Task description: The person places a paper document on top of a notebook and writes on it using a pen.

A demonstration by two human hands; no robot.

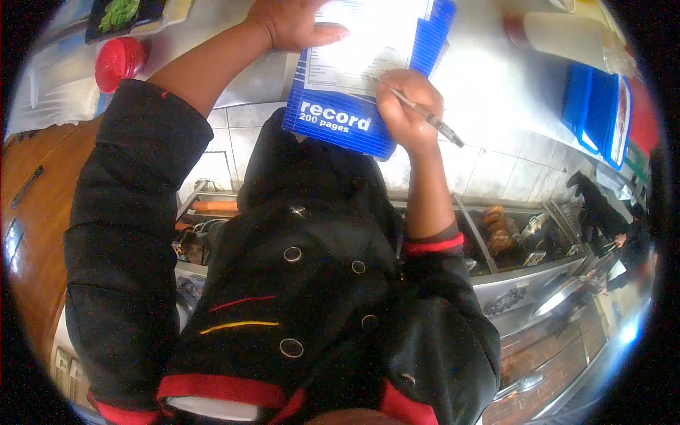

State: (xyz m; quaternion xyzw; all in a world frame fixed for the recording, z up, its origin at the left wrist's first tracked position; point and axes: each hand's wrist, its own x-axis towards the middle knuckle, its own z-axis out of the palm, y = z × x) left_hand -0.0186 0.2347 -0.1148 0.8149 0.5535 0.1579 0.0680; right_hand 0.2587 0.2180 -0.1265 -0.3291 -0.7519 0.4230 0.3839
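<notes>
My right hand [411, 108] is closed around a clear-barrelled pen [443, 131], its tip end on a white printed sheet [340, 69]. The sheet lies on a blue record book [343, 134] marked "record 200 pages", which sits at the edge of the metal counter. Glare washes out much of the writing on the paper. My left hand [290, 25] rests flat at the sheet's left side, thumb stretched over it; its other fingers are partly cut off by the top of the view.
A red round container [119, 64] and a black tray with chopped greens [119, 14] stand to the left. Blue plastic containers [598, 113] and a pale lying container [567, 39] are on the right. Below and behind me, a metal unit [531, 276] holds several items.
</notes>
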